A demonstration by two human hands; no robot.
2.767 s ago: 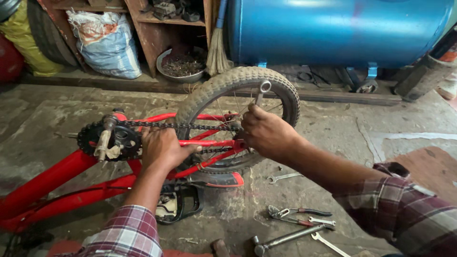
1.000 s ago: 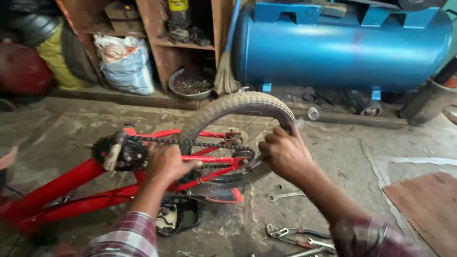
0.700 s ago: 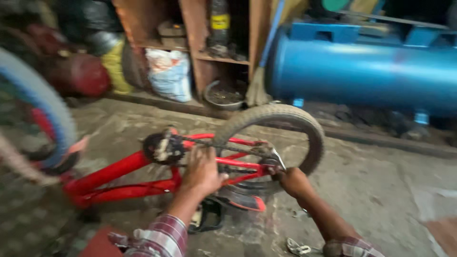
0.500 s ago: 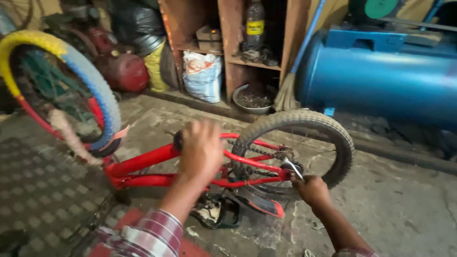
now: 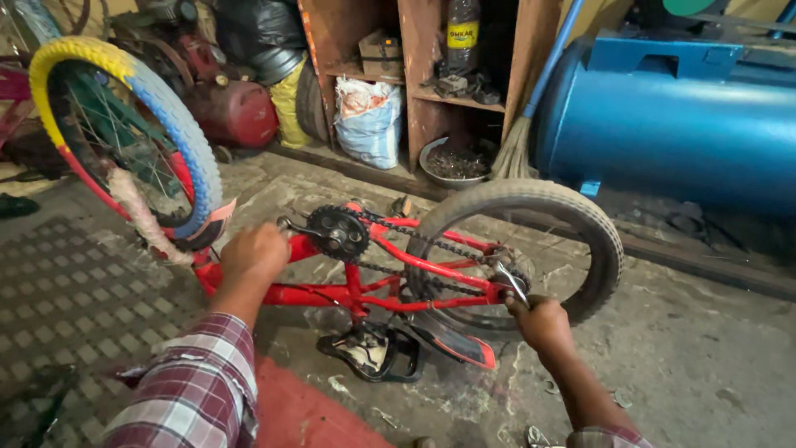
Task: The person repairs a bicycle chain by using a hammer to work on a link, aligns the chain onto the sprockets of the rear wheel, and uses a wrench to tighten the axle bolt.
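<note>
— What differs from half a second ago in the head view?

— The view takes in more of the floor at left, and the yellow, blue and red painted front wheel [image 5: 124, 137] shows in full. The left hand [image 5: 255, 251] has come down from mid-air and now rests curled on the small red bicycle frame [image 5: 332, 292], near the black toothed chainring [image 5: 337, 233]. The right hand [image 5: 543, 322] stays fisted around a silver spanner [image 5: 511, 280] at the rear hub.

— Any containers?

— A round grey metal bowl [image 5: 452, 162] under the wooden shelf [image 5: 452, 98] holds dark small metal bits; I cannot tell which. A white sack [image 5: 369, 120] stands beside it, bulging full. A dark bottle with a yellow label [image 5: 463, 31] stands on the shelf.

— How does the bicycle lie?

— Upside down on the concrete floor [image 5: 705, 365], black saddle [image 5: 373, 353] touching the ground. Its long axis runs left to right, the grey-tyred rear wheel [image 5: 572, 224] towards the blue tank [image 5: 688, 133].
</note>
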